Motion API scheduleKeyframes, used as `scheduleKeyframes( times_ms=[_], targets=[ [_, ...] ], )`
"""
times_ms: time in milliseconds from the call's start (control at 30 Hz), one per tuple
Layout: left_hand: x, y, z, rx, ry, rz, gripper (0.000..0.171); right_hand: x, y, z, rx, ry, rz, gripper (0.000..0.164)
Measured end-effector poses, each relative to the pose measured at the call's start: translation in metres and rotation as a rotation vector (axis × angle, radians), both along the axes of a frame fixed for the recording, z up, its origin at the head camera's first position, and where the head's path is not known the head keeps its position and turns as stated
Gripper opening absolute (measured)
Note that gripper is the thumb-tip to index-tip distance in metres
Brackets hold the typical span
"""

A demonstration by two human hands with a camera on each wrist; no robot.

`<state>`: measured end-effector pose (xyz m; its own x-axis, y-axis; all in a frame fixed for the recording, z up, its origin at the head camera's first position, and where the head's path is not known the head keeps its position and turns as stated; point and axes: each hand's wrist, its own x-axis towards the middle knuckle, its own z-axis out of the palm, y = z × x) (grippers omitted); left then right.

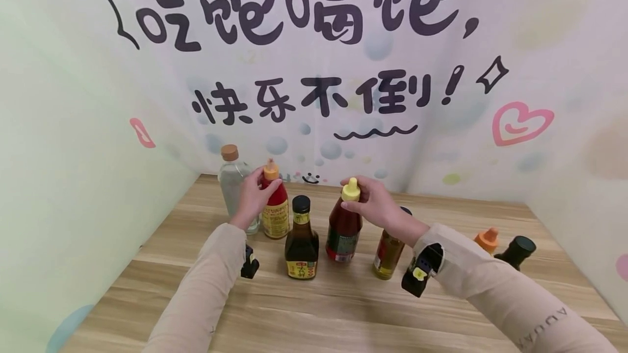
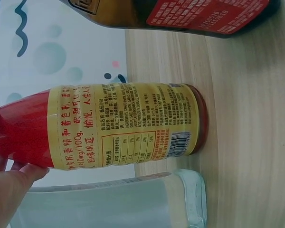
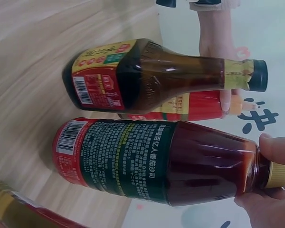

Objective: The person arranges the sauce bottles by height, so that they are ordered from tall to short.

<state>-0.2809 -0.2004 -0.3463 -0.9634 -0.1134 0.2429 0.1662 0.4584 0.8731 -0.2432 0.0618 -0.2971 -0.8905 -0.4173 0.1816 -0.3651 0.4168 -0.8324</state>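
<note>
My left hand point(image 1: 251, 200) grips the upper part of a red ketchup bottle point(image 1: 276, 217) with a yellow label and an orange nozzle cap. In the left wrist view, that label point(image 2: 133, 126) fills the middle, and the fingers point(image 2: 19, 175) are around the red shoulder. My right hand point(image 1: 385, 208) holds a dark red ketchup bottle point(image 1: 344, 225) by its neck, just below the yellow nozzle cap. Its green label point(image 3: 128, 159) faces the right wrist camera. Both bottles stand upright at the wooden table. Between them is a dark soy sauce bottle point(image 1: 301, 247) with a black cap.
A clear bottle point(image 1: 228, 181) with a brown cap stands behind my left hand. Under my right wrist is a small amber bottle point(image 1: 387, 255). Beyond the right forearm show an orange nozzle cap point(image 1: 487, 239) and a black-capped bottle point(image 1: 517, 252). A printed cloth point(image 1: 314, 157) hangs behind the table.
</note>
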Motion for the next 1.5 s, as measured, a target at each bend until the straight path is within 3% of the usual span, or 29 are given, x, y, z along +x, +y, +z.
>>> scheduleKeyframes(
  times_ms=[300, 600, 967, 1267, 1500],
  targets=[
    [0.001, 0.000, 0.002, -0.005, -0.009, -0.006, 0.048, -0.013, -0.016, 0.019, 0.021, -0.008, -0.046, 0.039],
    [0.002, 0.000, 0.001, -0.004, -0.012, -0.010, 0.046, -0.034, -0.039, 0.028, -0.016, 0.014, -0.095, 0.040],
    [0.005, 0.001, 0.003, -0.001, -0.021, -0.005, 0.046, -0.053, -0.067, 0.013, 0.031, 0.009, -0.177, 0.038],
    [0.005, 0.000, 0.002, -0.009, -0.009, -0.013, 0.046, -0.060, -0.082, -0.003, 0.027, -0.050, -0.192, 0.037],
    [0.004, 0.000, 0.001, -0.010, -0.009, -0.006, 0.046, -0.065, -0.088, -0.012, 0.048, 0.002, -0.154, 0.036]
  ],
)
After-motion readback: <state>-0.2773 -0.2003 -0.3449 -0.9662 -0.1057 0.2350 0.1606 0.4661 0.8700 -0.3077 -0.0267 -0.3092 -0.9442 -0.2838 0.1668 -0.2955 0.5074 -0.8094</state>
